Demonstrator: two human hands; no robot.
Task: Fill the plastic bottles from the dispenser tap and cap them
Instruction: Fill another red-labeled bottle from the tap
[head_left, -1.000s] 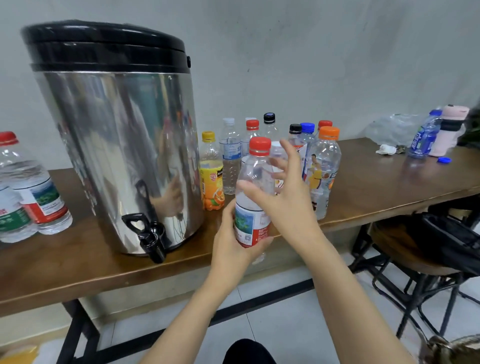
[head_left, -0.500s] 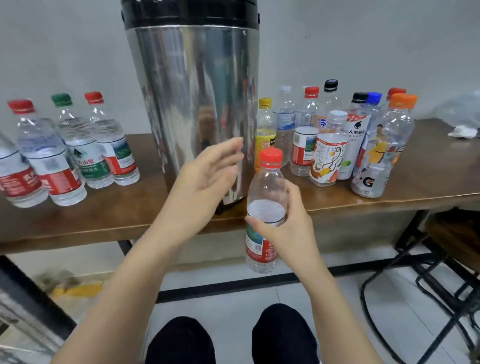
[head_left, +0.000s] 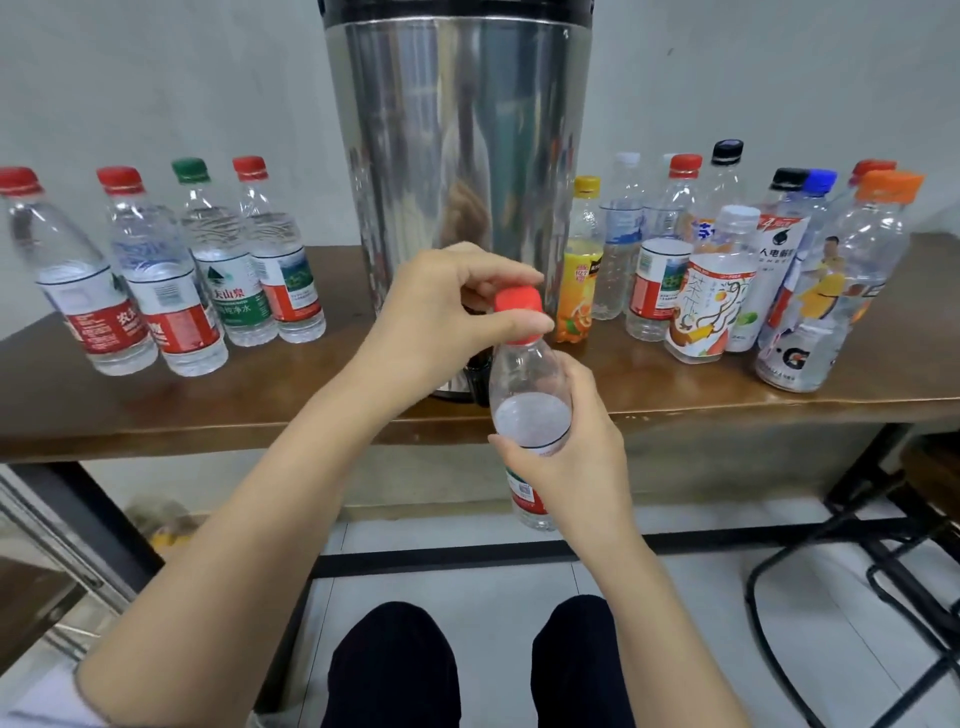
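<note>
A clear plastic bottle (head_left: 525, 384) with a red-and-white label hangs upright in front of the table edge, held round its middle by my right hand (head_left: 571, 457). Its red cap (head_left: 517, 306) sits on the neck, pinched between the thumb and fingers of my left hand (head_left: 447, 306). The steel dispenser (head_left: 457, 171) stands right behind on the brown table (head_left: 208, 410). Its black tap (head_left: 478, 371) is mostly hidden by my left hand and the bottle.
Several capped water bottles (head_left: 171, 280) stand left of the dispenser. A denser cluster of mixed bottles (head_left: 727, 270) stands to its right, close to the held bottle. A black metal stool frame (head_left: 872, 561) is at lower right. My knees (head_left: 467, 665) are below.
My left hand came down from open air onto the red cap and now pinches it. The bottle rose slightly, still in my right hand. The view shifted a little left.
</note>
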